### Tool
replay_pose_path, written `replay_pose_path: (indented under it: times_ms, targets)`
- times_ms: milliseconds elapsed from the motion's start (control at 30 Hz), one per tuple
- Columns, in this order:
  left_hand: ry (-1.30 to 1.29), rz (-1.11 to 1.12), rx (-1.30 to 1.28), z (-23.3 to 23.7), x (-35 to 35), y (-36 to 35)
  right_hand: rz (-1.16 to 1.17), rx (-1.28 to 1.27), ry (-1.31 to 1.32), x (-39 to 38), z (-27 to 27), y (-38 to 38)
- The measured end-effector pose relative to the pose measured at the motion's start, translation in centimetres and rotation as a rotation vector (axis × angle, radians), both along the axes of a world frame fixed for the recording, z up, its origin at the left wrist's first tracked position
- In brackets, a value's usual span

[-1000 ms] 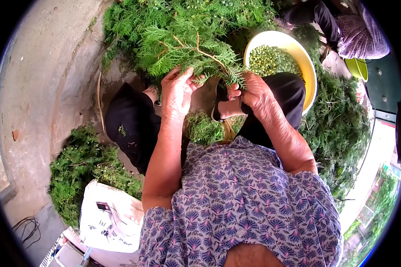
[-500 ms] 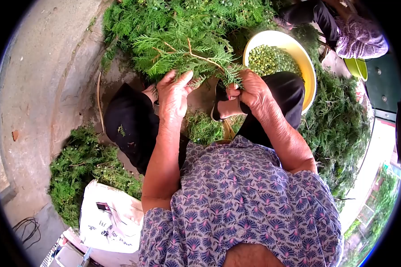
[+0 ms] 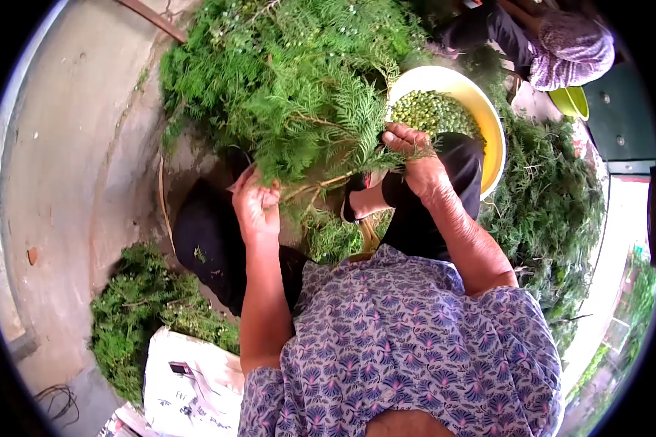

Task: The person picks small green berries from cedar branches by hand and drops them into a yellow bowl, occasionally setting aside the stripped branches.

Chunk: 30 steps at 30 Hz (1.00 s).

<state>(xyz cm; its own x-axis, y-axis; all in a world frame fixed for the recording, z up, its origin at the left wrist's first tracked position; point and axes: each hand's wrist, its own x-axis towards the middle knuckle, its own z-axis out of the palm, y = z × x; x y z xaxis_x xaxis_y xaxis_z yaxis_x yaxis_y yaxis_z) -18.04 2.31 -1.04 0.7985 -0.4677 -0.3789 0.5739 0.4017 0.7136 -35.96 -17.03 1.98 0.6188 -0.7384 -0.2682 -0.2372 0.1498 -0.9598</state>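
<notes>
A leafy green branch (image 3: pixel 328 124) with a brown stem spans the space between my hands. My left hand (image 3: pixel 257 207) is closed around its lower left part, near the woody stem end. At the right, my right hand (image 3: pixel 415 156) pinches leafy sprigs at the branch's edge, close to the basin. The yellow basin (image 3: pixel 494 156) stands beyond my right knee and holds many small green berries (image 3: pixel 437 113). Behind the branch lies a large heap of green branches (image 3: pixel 233 65).
More cut greenery (image 3: pixel 543 189) is piled at the right, and another pile (image 3: pixel 135 306) lies at the lower left beside a white sack (image 3: pixel 189 379). A person (image 3: pixel 572 47) sits at the upper right near a lime-green bowl (image 3: pixel 570 102). A concrete wall (image 3: pixel 58 160) runs along the left.
My left hand has moved down and left, and my hands are farther apart. The branch is turned, with its stem now slanting below the leaves. The view has shifted slightly.
</notes>
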Motion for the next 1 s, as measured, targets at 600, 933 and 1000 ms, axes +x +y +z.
replay_pose_path:
  times_ms: [600, 933, 1000]
  targets:
    - [0.355, -0.088, -0.185, -2.9, 0.0, 1.2, -0.146, 0.342, -0.323, -5.4, 1.1, -4.7]
    - [0.435, -0.3, -0.507, -2.2, -0.8, -2.0, -0.947, -0.165, -0.033, -28.3, 5.3, -10.4]
    - [0.438, -0.301, -0.523, -0.7, -1.6, -2.9, -1.159, -0.371, 0.837, -33.0, 7.7, -9.4]
